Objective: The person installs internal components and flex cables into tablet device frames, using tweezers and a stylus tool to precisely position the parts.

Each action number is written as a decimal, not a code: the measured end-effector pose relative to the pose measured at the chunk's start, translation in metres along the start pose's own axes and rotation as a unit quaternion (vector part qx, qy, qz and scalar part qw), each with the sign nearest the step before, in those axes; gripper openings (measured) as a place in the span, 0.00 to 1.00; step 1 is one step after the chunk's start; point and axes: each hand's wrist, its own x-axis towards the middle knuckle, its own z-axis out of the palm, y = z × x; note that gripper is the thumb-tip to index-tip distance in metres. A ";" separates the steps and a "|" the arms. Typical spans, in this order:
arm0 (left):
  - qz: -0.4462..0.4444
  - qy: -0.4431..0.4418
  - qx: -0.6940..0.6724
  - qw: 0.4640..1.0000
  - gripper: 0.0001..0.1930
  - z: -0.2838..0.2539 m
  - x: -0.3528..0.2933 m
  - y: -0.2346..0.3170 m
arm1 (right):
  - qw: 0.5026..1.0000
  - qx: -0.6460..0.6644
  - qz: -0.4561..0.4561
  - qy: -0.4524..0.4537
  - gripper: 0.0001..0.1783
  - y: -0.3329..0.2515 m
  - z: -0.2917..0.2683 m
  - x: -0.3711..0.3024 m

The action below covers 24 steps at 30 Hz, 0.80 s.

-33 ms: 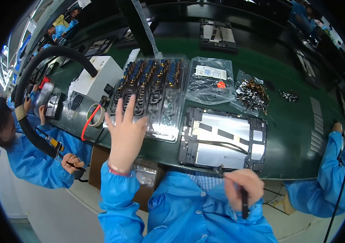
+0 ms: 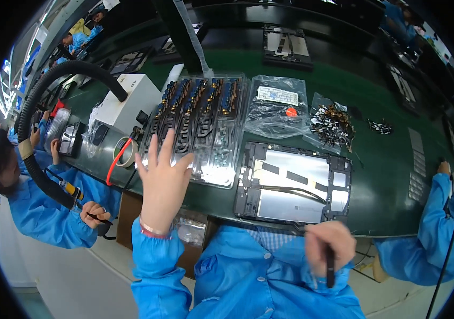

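My left hand (image 2: 164,189) is open with its fingers spread, held over the near left part of a clear plastic tray (image 2: 213,178). Rows of small dark parts with blue and gold ends (image 2: 190,103) fill much of that tray. My right hand (image 2: 331,244), blurred, is closed around a slim black tool (image 2: 331,268) that looks like tweezers. It hovers at the table's front edge, just below an opened tablet-like device (image 2: 291,199) with a silver inner plate and black cables. The tool's tip is too smeared to make out well.
Beyond the device lie a clear bag (image 2: 275,117) and a pile of small cable parts (image 2: 331,125). A white box (image 2: 128,101) with a black hose (image 2: 27,111) and a tape roll (image 2: 126,152) stand left. Co-workers (image 2: 51,196) sit on both sides.
My right hand has shifted a little to the right with the black tool. My left hand has drawn slightly back toward me, its fingers still spread.
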 end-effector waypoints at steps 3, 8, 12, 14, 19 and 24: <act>0.046 0.032 -0.114 0.992 0.16 -0.025 0.011 0.024 | 0.989 -0.144 0.008 0.030 0.12 0.013 -0.027 0.018; 0.214 -0.002 -0.382 0.899 0.16 0.008 0.043 0.092 | 0.935 -0.290 -0.165 -0.123 0.11 0.074 -0.022 0.080; 0.224 -0.002 -0.341 0.913 0.17 0.043 0.074 0.126 | 0.873 -0.347 -0.257 -0.228 0.09 0.118 0.004 0.096; 0.220 0.009 -0.347 0.912 0.19 0.050 0.076 0.128 | 0.866 -0.350 -0.254 -0.251 0.11 0.123 0.011 0.092; 0.200 -0.064 -0.341 0.916 0.26 0.056 0.072 0.126 | 0.861 -0.367 -0.253 -0.244 0.10 0.119 0.019 0.086; 0.206 -0.072 -0.361 0.907 0.27 0.062 0.072 0.124 | 0.870 -0.376 -0.201 -0.246 0.10 0.115 0.023 0.082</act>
